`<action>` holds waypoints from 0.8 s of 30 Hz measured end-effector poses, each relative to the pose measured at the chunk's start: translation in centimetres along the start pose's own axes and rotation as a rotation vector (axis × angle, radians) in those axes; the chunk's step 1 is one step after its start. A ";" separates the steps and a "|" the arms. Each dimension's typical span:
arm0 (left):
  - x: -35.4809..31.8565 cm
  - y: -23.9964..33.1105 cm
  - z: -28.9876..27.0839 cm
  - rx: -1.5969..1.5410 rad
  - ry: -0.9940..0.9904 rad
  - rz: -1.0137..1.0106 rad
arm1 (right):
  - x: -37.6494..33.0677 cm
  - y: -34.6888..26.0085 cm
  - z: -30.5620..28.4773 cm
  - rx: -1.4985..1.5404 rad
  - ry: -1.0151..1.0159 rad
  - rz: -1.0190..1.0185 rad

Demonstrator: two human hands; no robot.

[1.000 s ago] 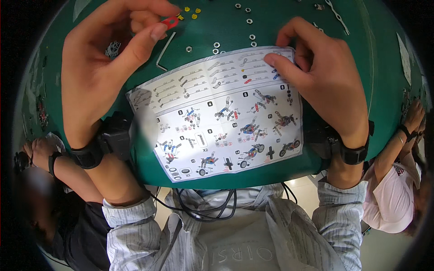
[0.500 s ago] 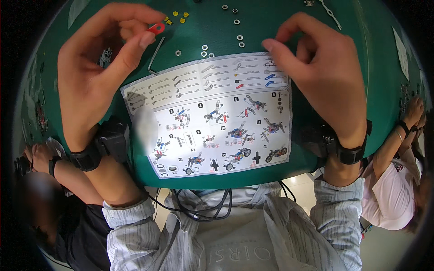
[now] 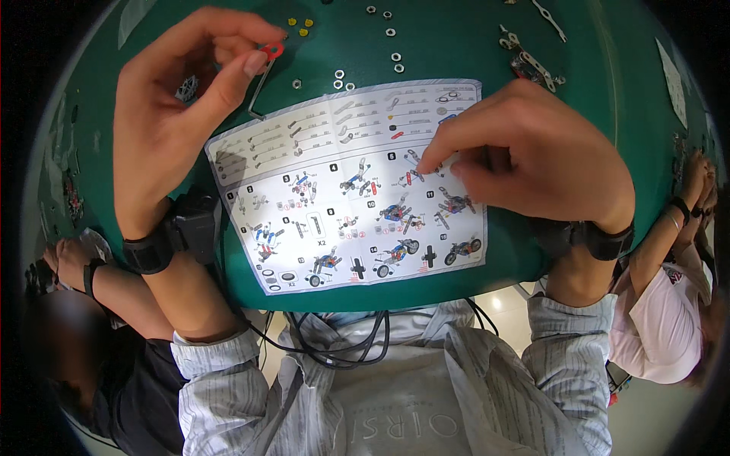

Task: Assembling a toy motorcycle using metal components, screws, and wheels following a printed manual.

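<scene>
My left hand (image 3: 163,125) is raised over the table's left side and pinches a small red link plate (image 3: 274,51) with a hole between thumb and index finger. Just below that plate an L-shaped hex key (image 3: 257,97) lies at the sheet's upper left edge. My right hand (image 3: 544,148) hovers over the right part of a printed instruction sheet (image 3: 304,163). Its index finger points down at one of the assembly drawings, the thumb stands apart, and nothing shows between them. The other fingers are curled and partly hidden.
Several loose nuts (image 3: 339,74) and small yellow pieces (image 3: 306,23) lie beyond the sheet on the green table (image 3: 449,45). A partly joined metal assembly (image 3: 532,67) rests beyond my right hand. Other people's arms (image 3: 660,242) reach the table's edge at both sides.
My right hand has moved nearer and down to the left over the sheet, uncovering the metal assembly. My left hand keeps its hold on the red link plate, now turned slightly.
</scene>
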State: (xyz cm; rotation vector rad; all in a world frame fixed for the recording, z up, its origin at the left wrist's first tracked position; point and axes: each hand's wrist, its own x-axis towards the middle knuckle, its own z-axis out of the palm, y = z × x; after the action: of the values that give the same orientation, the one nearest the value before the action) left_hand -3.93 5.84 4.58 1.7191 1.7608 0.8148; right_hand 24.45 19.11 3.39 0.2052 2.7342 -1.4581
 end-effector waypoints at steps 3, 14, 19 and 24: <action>-0.1 -0.1 -0.2 -0.020 0.001 -0.006 | 0.0 -0.9 -0.5 0.115 0.014 -0.011; 0.0 -0.1 -0.6 -0.043 0.034 0.017 | 0.8 -1.2 -1.0 -0.017 0.184 0.142; 0.6 0.3 -0.6 -0.056 0.012 -0.007 | 1.6 -1.3 -1.2 -0.042 0.422 0.246; 0.6 0.3 -0.4 -0.098 0.024 0.011 | 1.6 -1.1 -0.9 -0.040 0.548 0.221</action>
State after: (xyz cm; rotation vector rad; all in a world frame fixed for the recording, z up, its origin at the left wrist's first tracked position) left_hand -4.05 6.43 5.12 1.6636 1.6992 0.9146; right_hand 22.77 19.42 4.71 1.0075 2.9962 -1.4534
